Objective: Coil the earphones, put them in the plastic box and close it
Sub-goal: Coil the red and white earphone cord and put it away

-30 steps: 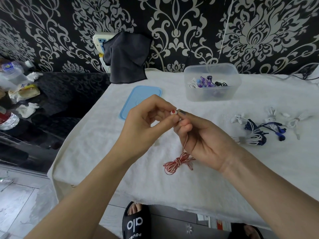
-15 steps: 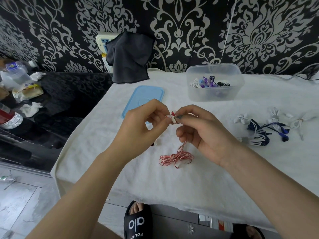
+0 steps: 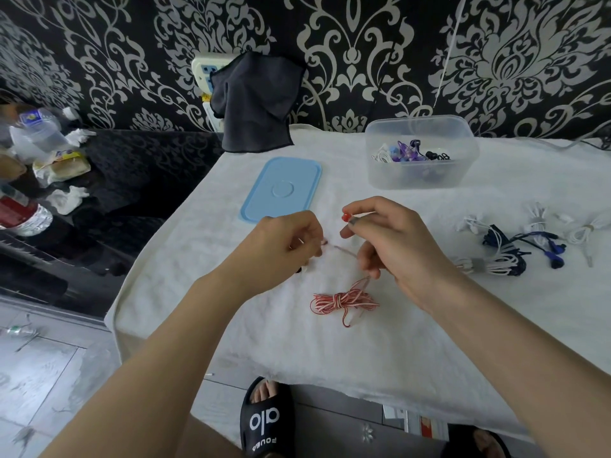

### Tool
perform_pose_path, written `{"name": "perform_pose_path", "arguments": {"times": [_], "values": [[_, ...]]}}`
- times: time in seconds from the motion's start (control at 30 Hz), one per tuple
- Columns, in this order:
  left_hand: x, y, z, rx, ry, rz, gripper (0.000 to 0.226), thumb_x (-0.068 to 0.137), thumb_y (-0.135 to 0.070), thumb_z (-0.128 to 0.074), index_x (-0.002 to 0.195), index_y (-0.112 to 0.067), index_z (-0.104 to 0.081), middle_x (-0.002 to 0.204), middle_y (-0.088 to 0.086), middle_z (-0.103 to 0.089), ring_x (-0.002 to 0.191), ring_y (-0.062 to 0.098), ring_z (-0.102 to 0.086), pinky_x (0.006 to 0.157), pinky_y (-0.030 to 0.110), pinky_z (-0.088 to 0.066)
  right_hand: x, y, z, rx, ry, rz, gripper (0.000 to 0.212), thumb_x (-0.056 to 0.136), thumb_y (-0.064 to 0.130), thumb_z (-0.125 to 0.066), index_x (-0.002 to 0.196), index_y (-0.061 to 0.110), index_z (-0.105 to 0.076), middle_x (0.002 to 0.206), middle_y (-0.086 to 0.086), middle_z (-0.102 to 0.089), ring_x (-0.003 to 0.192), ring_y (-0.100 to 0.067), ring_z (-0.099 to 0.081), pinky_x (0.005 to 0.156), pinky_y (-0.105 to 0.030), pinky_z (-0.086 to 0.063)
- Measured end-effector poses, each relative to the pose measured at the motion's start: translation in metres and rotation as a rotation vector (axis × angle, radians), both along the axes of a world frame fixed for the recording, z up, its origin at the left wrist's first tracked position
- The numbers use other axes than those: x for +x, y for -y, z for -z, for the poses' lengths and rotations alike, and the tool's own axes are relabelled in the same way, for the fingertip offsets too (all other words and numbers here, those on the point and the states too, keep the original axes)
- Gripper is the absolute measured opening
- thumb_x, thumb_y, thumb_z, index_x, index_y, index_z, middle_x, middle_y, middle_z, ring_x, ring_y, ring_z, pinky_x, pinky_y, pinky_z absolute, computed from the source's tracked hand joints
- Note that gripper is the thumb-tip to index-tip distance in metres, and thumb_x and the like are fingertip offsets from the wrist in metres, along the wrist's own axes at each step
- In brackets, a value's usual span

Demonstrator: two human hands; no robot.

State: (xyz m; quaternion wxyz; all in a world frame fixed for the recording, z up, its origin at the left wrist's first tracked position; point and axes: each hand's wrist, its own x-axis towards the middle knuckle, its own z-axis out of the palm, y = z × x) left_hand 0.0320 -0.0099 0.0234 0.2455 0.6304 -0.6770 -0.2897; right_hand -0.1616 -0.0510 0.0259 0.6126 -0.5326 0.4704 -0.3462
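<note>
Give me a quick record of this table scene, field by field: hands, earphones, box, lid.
left hand: pinches the thin cord
right hand: pinches the red earbud
red-and-white earphone cord bundle: knotted, lying on the white cloth
clear plastic box: open, holds earphones
blue plastic lid: flat on the cloth, left of box
blue and white earphones: loose, right side

Both forearms are bare — no sleeves, watch or rings visible. The foot wears a black slide sandal point(image 3: 264, 421) — white "alo" lettering across its strap.
</note>
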Motion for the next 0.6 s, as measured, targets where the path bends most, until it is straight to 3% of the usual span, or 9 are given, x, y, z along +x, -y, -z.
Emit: {"name": "perform_pose_path", "arguments": {"times": [0.13, 0.27, 0.4, 0.6], "values": [[0.01, 0.005, 0.003, -0.042, 0.109, -0.044, 0.016, 0.095, -0.008, -0.057, 0.092, -0.022, -0.064, 0.079, -0.012, -0.07, 0.069, 0.013, -0.066, 0.07, 0.029, -0.056, -0.001, 0.001, 0.002, -0.044, -0.046, -0.019, 0.019, 0.094, 0.005, -0.058, 0.1, 0.018, -0.071, 0.083, -0.006, -0.072, 0.044, -0.016, -0.052, 0.04, -0.024, -0.038], [0.018, 0.004, 0.006, 0.049, 0.208, 0.007, 0.016, 0.082, -0.01, -0.071, 0.09, -0.023, -0.069, 0.082, -0.012, -0.065, 0.072, 0.018, -0.061, 0.066, 0.021, -0.049, 0.0, 0.002, 0.003, -0.022, -0.053, -0.004, 0.019, 0.095, 0.01, -0.057, 0.099, 0.02, -0.073, 0.088, -0.006, -0.073, 0.045, -0.016, -0.052, 0.038, -0.022, -0.035], [0.02, 0.003, 0.012, 0.099, 0.297, 0.086, 0.018, 0.08, -0.013, -0.076, 0.091, -0.027, -0.072, 0.086, -0.014, -0.062, 0.071, 0.005, -0.055, 0.066, 0.009, -0.041, 0.002, 0.0, 0.003, -0.025, -0.05, -0.038, 0.02, 0.097, 0.011, -0.055, 0.099, 0.02, -0.073, 0.086, -0.003, -0.073, 0.046, -0.016, -0.054, 0.039, -0.023, -0.036], [0.017, 0.004, 0.014, 0.083, 0.274, 0.059, 0.011, 0.085, -0.014, -0.073, 0.091, -0.021, -0.068, 0.082, -0.014, -0.062, 0.069, 0.007, -0.055, 0.065, 0.013, -0.041, 0.001, -0.001, 0.002, -0.009, -0.043, -0.049, 0.018, 0.097, 0.01, -0.058, 0.106, 0.017, -0.071, 0.085, -0.004, -0.074, 0.048, -0.015, -0.057, 0.04, -0.024, -0.039]]}}
